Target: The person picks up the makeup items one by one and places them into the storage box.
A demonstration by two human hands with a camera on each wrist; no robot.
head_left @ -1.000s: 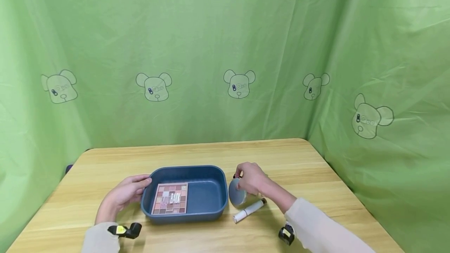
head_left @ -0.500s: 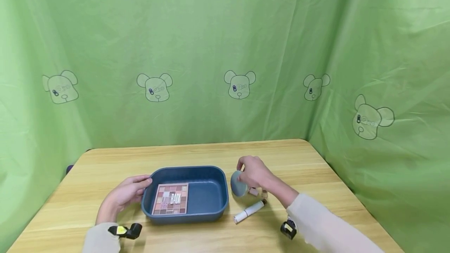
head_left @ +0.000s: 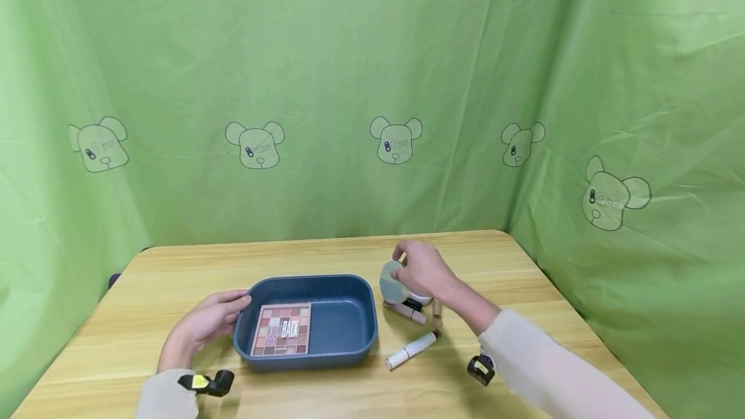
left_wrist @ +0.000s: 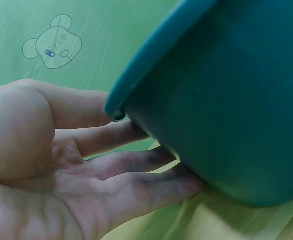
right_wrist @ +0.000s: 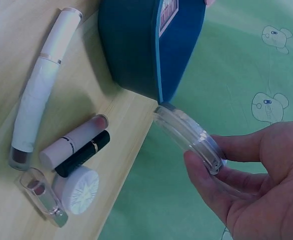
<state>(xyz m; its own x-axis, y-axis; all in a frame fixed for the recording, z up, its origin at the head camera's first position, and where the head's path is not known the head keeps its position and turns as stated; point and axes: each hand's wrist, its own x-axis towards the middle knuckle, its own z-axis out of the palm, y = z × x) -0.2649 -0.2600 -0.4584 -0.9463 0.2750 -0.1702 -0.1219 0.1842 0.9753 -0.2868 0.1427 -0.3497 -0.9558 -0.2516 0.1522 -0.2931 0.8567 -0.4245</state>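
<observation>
My right hand [head_left: 423, 269] pinches a round, flat compact [head_left: 392, 282] by its edge and holds it above the table. In the right wrist view this compact [right_wrist: 189, 137] has a clear rim and stands nearly on edge between thumb and fingers. My left hand [head_left: 212, 319] touches the left end of a dark blue rectangular box [head_left: 305, 362], with fairly straight fingers [left_wrist: 136, 195] against its outer wall and the thumb at the rim. An eyeshadow palette [head_left: 282, 330] lies flat in the box's left half.
Right of the box lie a white tube [head_left: 412, 350], a pink lipstick tube [head_left: 407, 313], a black tube [right_wrist: 84, 154], a small clear-cased tube [right_wrist: 42, 195] and a round white jar [right_wrist: 79, 189]. A green curtain [head_left: 326, 199] rises behind the wooden table [head_left: 326, 257].
My right hand has moved farther back with the compact, uncovering the small tubes and the white jar. My left hand and the box have stayed put.
</observation>
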